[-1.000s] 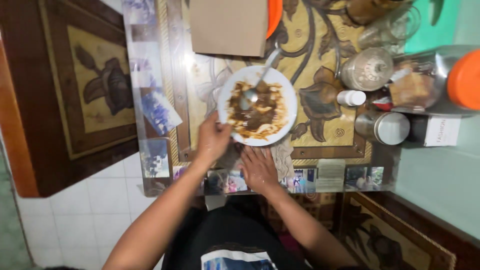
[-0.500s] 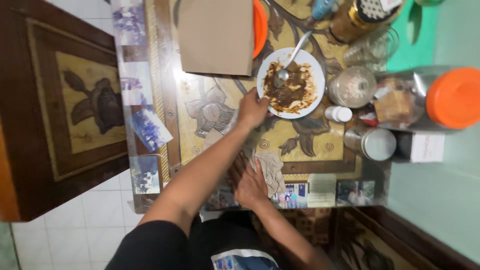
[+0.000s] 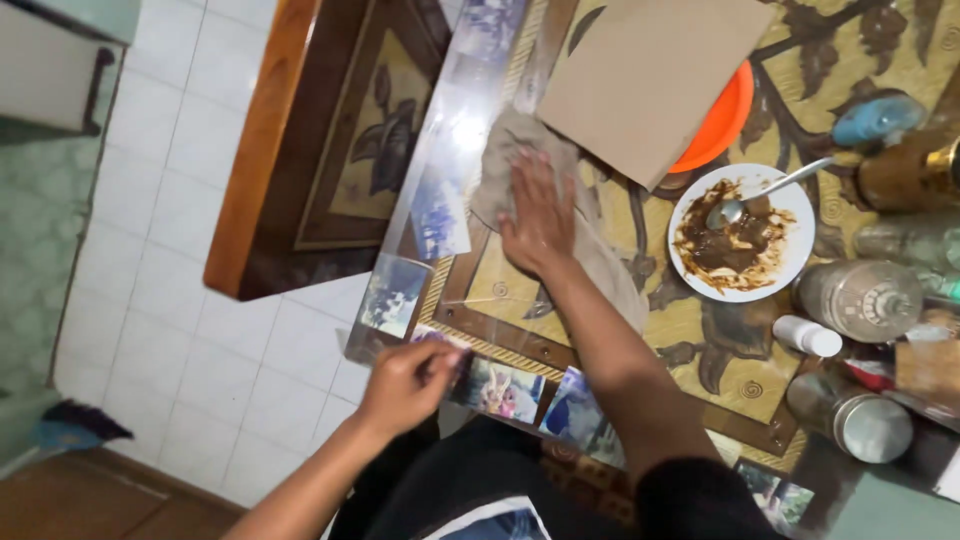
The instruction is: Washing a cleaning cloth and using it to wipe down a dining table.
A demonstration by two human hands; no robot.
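Grey cloth (image 3: 520, 150) ×1 under right hand (image 3: 537, 215); left hand (image 3: 405, 385) at table edge (image 3: 400, 345).

Crumpled beige cloth (image 3: 520, 140) lying on the glass tabletop (image 3: 460, 130)

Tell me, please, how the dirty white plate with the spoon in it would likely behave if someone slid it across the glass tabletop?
The white plate would probably glide easily, since the glass tabletop looks smooth. The spoon lies loose with its handle over the rim, so it could shift or rattle. The brown sauce looks thick and spread thin, so it seems unlikely to spill.
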